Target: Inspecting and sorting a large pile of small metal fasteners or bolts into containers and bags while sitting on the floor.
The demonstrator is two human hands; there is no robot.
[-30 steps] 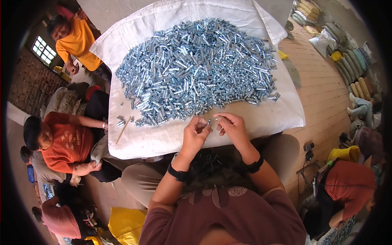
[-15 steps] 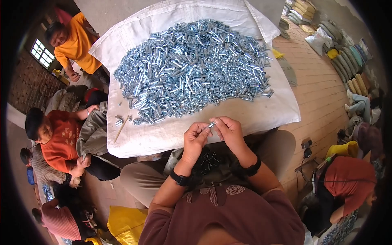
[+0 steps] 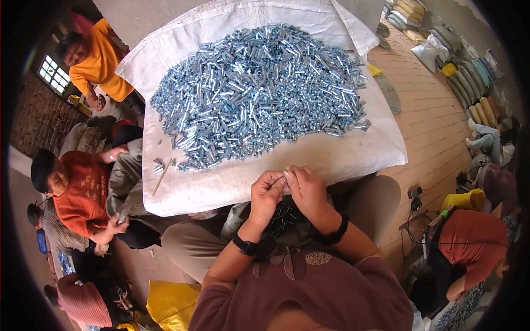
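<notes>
My left hand [image 3: 266, 190] and my right hand [image 3: 307, 190] meet just over the near edge of the cloth-covered table. Both are closed, thumbs and fingertips pinched together on a small silvery metal part, which the fingers now almost wholly hide. Beyond them spreads a wide heap of small shiny metal sleeves and fittings [image 3: 259, 94], on a white cloth [image 3: 353, 160]. Below my hands, at my lap, dark thin pieces [image 3: 282, 216] lie in an open bag, partly covered by my wrists.
A thin wooden stick [image 3: 162, 177] and a few loose metal pieces [image 3: 159, 164] lie at the cloth's left. People sit or stand at left, one in orange [image 3: 99, 58], another holding a grey sack [image 3: 126, 176]. A person in red [image 3: 469, 248] bends at right. Yellow bag [image 3: 171, 303] lies lower left.
My hands have come closer together and slightly nearer to me, and the fingers now cover the metal part that showed between them. At left, the person with the sack has shifted their hands.
</notes>
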